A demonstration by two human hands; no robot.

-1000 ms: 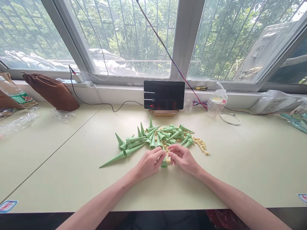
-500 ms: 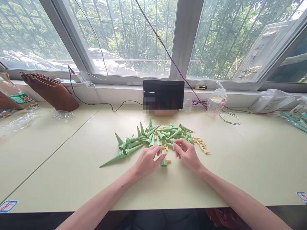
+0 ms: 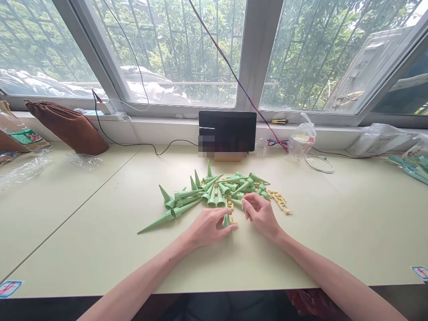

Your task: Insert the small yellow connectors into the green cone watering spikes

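A heap of green plastic cones (image 3: 214,191) lies in the middle of the pale table (image 3: 100,232), with small yellow pieces (image 3: 280,201) scattered at its right edge. My left hand (image 3: 207,228) rests on the table just in front of the heap. Its fingers and thumb are closed on a short green cone (image 3: 227,219) standing wide end down, and a few yellow pieces lie beside the thumb. My right hand (image 3: 260,215) is a little to the right, at the near edge of the heap. Its fingers are curled into a pinch, and what they hold is hidden.
A black screen (image 3: 227,131) on a stand stands behind the heap, under the window. A brown pouch (image 3: 68,127) and a bottle (image 3: 22,134) lie at the far left. A bagged cup (image 3: 302,141), a white cable (image 3: 319,164) and plastic bags (image 3: 377,140) sit at the right.
My hands were together over one cone with a yellow piece. The right hand has drawn away to the heap's edge, and the left hand has settled lower on the table with the cone.
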